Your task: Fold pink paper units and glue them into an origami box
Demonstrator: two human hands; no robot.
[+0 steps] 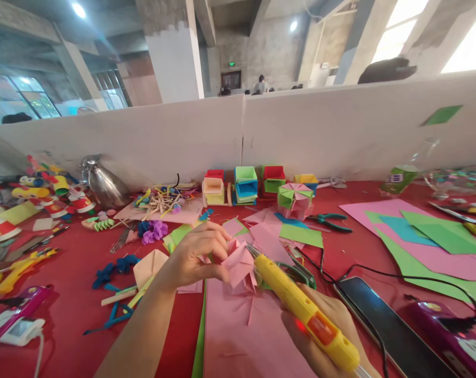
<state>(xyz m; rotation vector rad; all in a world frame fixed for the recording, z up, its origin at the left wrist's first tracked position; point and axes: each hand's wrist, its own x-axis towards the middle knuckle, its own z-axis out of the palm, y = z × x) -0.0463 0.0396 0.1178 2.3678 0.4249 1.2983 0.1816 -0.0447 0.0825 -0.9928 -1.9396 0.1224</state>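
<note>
My left hand (200, 254) pinches a folded pink paper piece (238, 264) between thumb and fingers, over a stack of pink paper sheets (238, 331). Wrapped in my right hand (320, 320) is a yellow hot glue gun (297, 302), with a red light glowing near its grip. The gun's metal nozzle meets or nearly meets the right side of the folded paper; exact contact cannot be made out. Green-handled scissors (299, 275) lie partly hidden behind the gun. Further back stands a pink and green folded paper ornament (295, 198).
Coloured paper boxes (246, 186) line the low white partition (143, 142). A phone (383, 325), black cable (415, 276) and purple power strip (446, 336) lie at right, below coloured sheets (431, 236). Pliers (332, 223) rest behind my right hand. A steel jug (104, 181) and craft scraps (163, 202) stand left.
</note>
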